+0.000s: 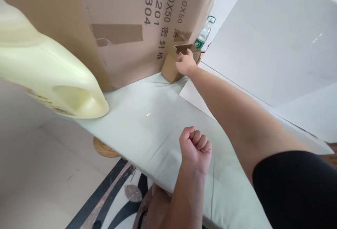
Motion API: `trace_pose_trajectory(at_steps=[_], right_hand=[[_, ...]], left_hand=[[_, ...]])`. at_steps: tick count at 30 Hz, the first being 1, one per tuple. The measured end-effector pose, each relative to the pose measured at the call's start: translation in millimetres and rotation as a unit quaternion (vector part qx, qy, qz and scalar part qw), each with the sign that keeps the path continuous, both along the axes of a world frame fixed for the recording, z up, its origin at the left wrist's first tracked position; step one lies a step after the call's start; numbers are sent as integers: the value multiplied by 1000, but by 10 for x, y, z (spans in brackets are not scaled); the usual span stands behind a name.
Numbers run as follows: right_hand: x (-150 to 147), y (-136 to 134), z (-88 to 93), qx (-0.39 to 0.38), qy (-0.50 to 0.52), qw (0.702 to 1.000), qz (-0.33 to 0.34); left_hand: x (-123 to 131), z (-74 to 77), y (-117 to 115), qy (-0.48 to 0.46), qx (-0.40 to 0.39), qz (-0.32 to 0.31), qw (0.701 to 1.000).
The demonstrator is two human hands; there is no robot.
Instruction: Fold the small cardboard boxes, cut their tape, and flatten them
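My right hand (pixel 185 63) reaches far across the pale table (pixel 137 116) and closes on the rim of a small open brown cardboard box (pixel 171 68), which stands against a big cardboard carton (pixel 110 21). My left hand (pixel 196 148) rests on the table nearer to me, clenched in a fist with nothing visible in it.
A large cream plastic jug (pixel 44 71) lies at the left on the table's edge. A clear water bottle with a green label (pixel 204 34) stands behind the small box. White sheets (pixel 268 46) cover the right side. Patterned floor (pixel 86 194) shows below.
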State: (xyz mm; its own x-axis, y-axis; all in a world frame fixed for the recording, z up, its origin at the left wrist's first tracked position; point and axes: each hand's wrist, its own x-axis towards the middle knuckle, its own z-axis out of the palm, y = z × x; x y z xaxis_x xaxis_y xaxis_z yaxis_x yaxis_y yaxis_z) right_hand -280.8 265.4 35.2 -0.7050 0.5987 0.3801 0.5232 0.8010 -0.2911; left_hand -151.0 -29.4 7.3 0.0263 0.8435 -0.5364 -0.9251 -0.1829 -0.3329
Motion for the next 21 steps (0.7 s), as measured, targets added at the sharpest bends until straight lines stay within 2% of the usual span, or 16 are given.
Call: trace_pose_trajectory(at_steps=[3,7,12,15,17,19,21], right_hand=[[-72,-68,-8,-40,-27,999,-7],[-30,-418,28,-45,-30,999,-1],[307,-858,65,-43,-22,999,-6],[778,-1184,17,-35,-5,999,26],[1209,-1418,-36,-17,12,998,67],[1712,-1628,-93,10,41,996,79],[2259,-1794,-149,55,62,994,67]], left_hand=[[-68,8,-53,5,-1,22,1000],[-109,13,-68,13,-5,37,999],[-45,13,-2,37,-14,20,999],[-7,46,-42,95,-9,34,995],[-11,95,-142,174,38,73,981],[-43,152,-278,274,144,125,943],[-88,197,-405,348,290,155,878]])
